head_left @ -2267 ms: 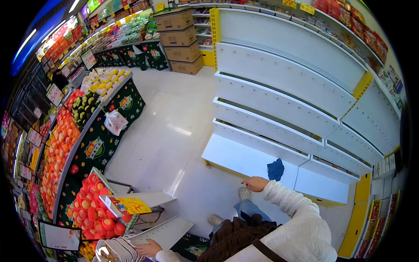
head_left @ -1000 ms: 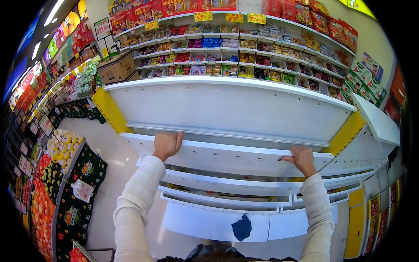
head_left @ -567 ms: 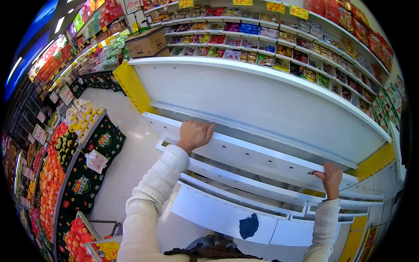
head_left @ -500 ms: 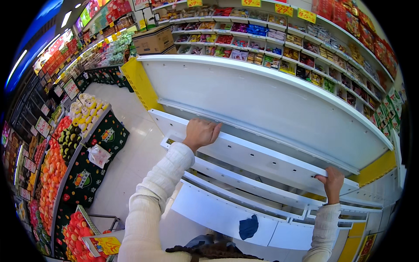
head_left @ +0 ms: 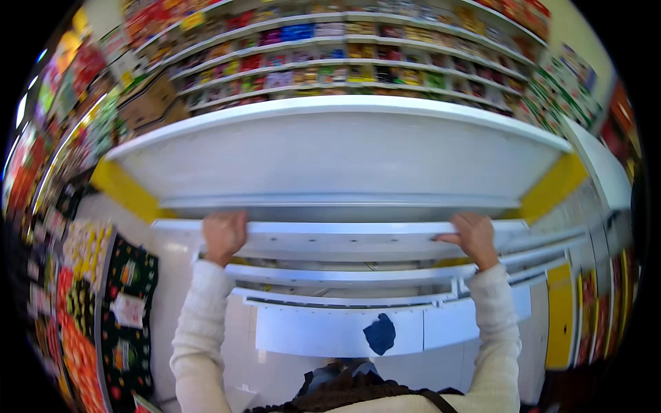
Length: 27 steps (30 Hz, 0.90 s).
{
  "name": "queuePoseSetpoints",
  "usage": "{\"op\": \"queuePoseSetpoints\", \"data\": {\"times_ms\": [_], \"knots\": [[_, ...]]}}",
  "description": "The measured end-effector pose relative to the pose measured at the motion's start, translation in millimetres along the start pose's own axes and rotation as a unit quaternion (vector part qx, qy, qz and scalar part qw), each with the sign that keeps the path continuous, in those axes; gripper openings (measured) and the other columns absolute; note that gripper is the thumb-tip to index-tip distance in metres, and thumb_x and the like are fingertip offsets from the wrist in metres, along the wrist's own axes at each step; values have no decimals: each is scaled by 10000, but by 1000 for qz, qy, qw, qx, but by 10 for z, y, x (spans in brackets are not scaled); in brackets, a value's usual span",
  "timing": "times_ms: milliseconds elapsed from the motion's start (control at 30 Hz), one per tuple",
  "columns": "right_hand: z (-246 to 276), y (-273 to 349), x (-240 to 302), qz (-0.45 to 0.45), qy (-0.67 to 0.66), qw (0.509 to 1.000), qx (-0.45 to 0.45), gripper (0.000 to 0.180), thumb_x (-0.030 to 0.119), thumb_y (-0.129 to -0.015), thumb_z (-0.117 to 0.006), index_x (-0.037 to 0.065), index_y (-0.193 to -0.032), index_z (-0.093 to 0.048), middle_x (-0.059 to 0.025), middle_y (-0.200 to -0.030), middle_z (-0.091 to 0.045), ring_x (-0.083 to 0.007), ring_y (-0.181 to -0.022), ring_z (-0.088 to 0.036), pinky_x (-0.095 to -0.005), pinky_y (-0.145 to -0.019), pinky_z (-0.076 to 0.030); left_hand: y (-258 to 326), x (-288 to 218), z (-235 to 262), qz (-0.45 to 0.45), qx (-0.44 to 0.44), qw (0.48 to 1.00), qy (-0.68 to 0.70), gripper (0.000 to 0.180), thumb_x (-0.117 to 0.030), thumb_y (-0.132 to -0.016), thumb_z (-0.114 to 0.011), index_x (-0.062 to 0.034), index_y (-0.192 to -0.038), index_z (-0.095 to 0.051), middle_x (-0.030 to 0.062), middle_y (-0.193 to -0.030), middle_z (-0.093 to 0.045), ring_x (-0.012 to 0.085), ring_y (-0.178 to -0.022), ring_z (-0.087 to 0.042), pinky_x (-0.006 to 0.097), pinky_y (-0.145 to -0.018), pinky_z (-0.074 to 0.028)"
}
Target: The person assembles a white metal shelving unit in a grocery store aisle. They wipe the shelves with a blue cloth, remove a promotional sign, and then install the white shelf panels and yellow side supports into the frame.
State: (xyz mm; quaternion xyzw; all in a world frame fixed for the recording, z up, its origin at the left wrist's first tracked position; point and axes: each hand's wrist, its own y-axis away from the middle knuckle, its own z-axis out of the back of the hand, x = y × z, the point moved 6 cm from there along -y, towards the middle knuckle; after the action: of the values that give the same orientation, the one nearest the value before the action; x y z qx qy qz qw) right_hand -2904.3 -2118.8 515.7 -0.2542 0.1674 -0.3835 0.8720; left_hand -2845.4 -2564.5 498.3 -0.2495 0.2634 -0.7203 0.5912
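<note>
A long white metal shelf board (head_left: 354, 238), with small slots along its near face, lies crosswise in front of me. My left hand (head_left: 225, 237) is closed over its top edge toward the left end. Toward the right end my right hand (head_left: 473, 239) grips the same edge, thumb pointing inward. Just beyond the board stands a broad white panel (head_left: 358, 155) between yellow side pieces (head_left: 554, 186). Below it are more white shelf rails (head_left: 344, 275) and a white base surface (head_left: 303, 330), on which a dark blue cloth (head_left: 379, 334) lies crumpled. The fingers' undersides are hidden.
Shelves of packaged snacks (head_left: 296, 58) rise behind the panel. Cardboard boxes (head_left: 148, 100) sit at the far left. A fruit stand (head_left: 79, 344) with a dark printed skirt runs along the left. At right are a white shelf end (head_left: 595, 165) and a yellow panel (head_left: 559, 313).
My view has swung, so the shelf unit, slanted before, now sits level and the fruit stand lies farther left. Both hands keep their hold on the shelf board.
</note>
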Motion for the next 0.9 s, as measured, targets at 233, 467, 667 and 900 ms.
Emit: {"op": "queuePoseSetpoints", "data": {"times_ms": [233,467,667,900], "knots": [[42,60,-132,-36,-31,997,68,451,539,-712,-607,99,-634,-544,-36,-579,-540,-227,-577,-574,-327,-513,-436,99,79,-65,28,5,999,-21,360,-216,-880,-450,-37,-571,-496,172,-561,-519,370,-534,-501,460,-502,-376],[430,647,72,-185,-221,917,-275,246,153,-793,-689,64,-1014,-627,-100,-1084,-572,-225,-988,-541,-315,-859,-434,-39,-321,482,42,-93,995,-19,264,-163,-856,-542,-20,-1075,-504,215,-1127,-495,362,-1043,-483,422,-860,-401],[-961,1780,161,-590,-638,341,-359,445,258,-924,-485,-1,-1273,-393,-104,-1222,-434,-194,-1139,-418,-309,-986,-336,-719,-874,1012,-18,-235,972,-2,732,-245,-748,-694,-114,-1359,-314,173,-1394,-294,359,-1289,-280,477,-1058,-234],[-1351,1683,177,-630,-670,192,-344,834,564,-842,-527,-69,-1325,-278,-145,-1281,-359,-206,-1217,-344,-309,-1059,-231,-1420,-1148,938,-36,-177,980,-85,736,-420,-747,-661,-148,-1357,-352,97,-1286,-426,265,-1255,-346,467,-1100,-141]]}}
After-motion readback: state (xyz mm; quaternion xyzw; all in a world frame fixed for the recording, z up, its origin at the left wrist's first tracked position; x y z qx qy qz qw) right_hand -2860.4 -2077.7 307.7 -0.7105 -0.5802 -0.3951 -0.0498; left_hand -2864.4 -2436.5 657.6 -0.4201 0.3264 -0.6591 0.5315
